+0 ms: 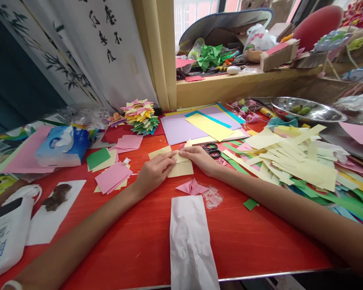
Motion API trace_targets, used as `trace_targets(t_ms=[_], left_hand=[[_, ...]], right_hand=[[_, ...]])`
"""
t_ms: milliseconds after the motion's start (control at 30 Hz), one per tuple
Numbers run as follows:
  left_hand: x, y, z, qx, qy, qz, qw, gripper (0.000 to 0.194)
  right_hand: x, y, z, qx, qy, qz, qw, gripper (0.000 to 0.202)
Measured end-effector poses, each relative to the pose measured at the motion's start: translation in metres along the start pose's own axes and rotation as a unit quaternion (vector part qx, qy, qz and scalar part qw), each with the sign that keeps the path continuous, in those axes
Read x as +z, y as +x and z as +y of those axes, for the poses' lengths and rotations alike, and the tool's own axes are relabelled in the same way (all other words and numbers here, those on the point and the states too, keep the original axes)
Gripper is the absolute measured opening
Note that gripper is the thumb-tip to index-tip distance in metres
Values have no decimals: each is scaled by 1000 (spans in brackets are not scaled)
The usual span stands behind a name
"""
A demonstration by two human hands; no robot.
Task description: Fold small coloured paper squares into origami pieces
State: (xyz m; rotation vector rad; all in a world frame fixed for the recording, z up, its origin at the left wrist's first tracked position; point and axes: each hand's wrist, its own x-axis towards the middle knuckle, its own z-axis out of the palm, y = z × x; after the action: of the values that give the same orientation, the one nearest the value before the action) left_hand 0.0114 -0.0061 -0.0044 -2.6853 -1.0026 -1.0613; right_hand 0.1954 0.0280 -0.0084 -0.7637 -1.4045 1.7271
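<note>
A pale yellow square of paper [181,168] lies on the red table [145,233], creased near its top, between my two hands. My left hand [155,169] pinches its upper left part, fingers together. On the upper right edge, my right hand [198,159] closes thumb and fingers, its fingertips almost touching those of my left hand. Another pale yellow sheet [159,152] shows behind my left hand. Just below the square sits a folded pink paper piece [192,187], beside small white beads [212,197]. A crumpled white paper strip [190,241] extends to the table's front edge.
Black scissors [212,151] lie beyond my right hand, near a heap of paper strips [290,157]. Pink squares [113,176], a tissue pack [62,146] and a layered paper stack [140,117] are at the left. A metal dish [308,109] stands back right.
</note>
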Motion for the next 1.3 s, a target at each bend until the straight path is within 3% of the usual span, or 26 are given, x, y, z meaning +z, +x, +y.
trace_targets(t_ms=[1167,1300], left_hand=[[2,-1,1,-1,2,14,1000,12],[0,1,4,-30,-19,1,999,11]], right_hand=[[-1,0,0,-8,-50,-5,999,28],[-1,0,0,-18,-91,9,996,30]])
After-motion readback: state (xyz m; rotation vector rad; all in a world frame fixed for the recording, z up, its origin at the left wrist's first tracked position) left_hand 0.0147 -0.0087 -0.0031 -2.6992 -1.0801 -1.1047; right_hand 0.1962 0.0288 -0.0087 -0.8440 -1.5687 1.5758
